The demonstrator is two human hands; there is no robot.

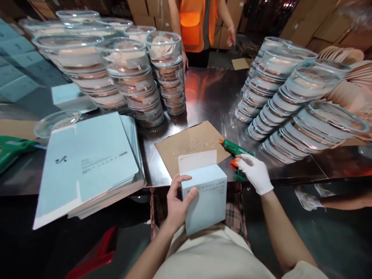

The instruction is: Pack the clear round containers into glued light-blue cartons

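My bare left hand (179, 203) grips a light blue folded box (207, 201) near my lap, its thumb on the front face and fingers along the left side. A white flap (199, 161) stands up from the box's far edge. My right hand (255, 174), in a white glove, has its thumb and fingers closed at the orange trigger of a green glue gun (236, 148). The gun's orange nozzle points left over a brown cardboard sheet (192, 139) with bits of dried glue on it. The palm side of the glove is hidden.
Flat blue box blanks (95, 155) lie stacked at left, beside another green glue gun (17, 149). Tall stacks of clear round containers (136, 85) stand behind them, with more clear containers (290, 97) at right. Across the metal table (209, 93) stands a person in an orange vest (192, 27).
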